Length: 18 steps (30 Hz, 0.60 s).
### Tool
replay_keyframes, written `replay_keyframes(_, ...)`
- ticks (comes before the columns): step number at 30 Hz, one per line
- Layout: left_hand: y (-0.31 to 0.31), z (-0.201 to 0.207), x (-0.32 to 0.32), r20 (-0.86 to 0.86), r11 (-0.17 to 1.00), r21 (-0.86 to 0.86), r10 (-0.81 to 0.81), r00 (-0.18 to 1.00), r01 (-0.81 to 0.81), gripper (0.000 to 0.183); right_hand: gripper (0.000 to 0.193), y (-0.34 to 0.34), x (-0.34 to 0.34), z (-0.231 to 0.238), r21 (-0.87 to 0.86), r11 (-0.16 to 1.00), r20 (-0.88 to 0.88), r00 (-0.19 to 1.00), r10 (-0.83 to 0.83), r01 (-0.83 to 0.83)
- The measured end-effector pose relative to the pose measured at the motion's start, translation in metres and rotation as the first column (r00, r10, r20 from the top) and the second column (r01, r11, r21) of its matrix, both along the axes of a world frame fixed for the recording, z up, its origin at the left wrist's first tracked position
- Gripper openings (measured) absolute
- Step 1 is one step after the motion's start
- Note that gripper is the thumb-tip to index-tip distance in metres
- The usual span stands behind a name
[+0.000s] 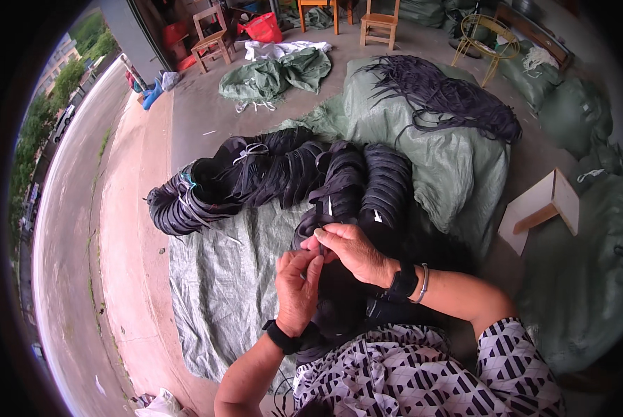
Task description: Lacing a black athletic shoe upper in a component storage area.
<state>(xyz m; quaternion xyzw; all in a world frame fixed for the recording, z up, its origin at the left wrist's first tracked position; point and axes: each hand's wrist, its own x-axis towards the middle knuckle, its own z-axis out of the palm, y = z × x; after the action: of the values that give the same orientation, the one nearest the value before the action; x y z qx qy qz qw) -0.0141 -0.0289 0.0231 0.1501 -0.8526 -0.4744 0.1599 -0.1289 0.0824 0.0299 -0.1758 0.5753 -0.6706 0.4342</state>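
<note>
My left hand (299, 283) and my right hand (356, 251) meet in front of my body, fingertips almost touching. Both are closed in a pinch on a dark fabric piece (302, 228), which looks like a shoe upper; the fingers cover most of it. Just beyond my hands lie two rows of nested dark shoe uppers (388, 177), with small white tags at their near ends. Another curved row of dark uppers (186, 208) runs to the left, tied with pale laces (252, 151). All rest on a green woven sheet (221, 292).
A heap of dark flat laces (443, 97) lies on a bulky green sack (464, 167) at right. Beside it sits a small wooden stand (544, 208). Farther back are wooden chairs (381, 24), a yellow wire stool (488, 38), a crumpled green sack (277, 76) and full sacks (579, 115).
</note>
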Motion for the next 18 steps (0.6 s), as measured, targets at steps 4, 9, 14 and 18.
replay_keyframes(4, 0.003, -0.007, 0.029, 0.061, 0.932, -0.33, -0.137, 0.989, 0.149, 0.089, 0.032, -0.004, -0.001, -0.002, -0.135, 0.971, -0.023, 0.979, -0.203, 0.198)
replay_keyframes(9, 0.001, -0.026, 0.042, 0.152, 0.855, -0.454, -0.204, 0.967, 0.252, 0.101, 0.028, 0.001, -0.06, 0.026, -0.084, 0.967, 0.259, 0.942, -0.212, 0.241)
replay_keyframes(14, 0.0, -0.032, 0.045, 0.157, 0.837, -0.488, -0.195, 0.968, 0.248, 0.099, 0.018, 0.068, -0.243, 0.196, -0.286, 0.797, 0.033, 0.837, -0.546, 0.532)
replay_keyframes(18, 0.002, -0.029, 0.045, 0.27, 0.795, -0.528, -0.177, 0.946, 0.3, 0.101, 0.016, 0.172, -0.327, 0.367, -0.549, 0.615, -0.177, 0.641, -0.747, 0.566)
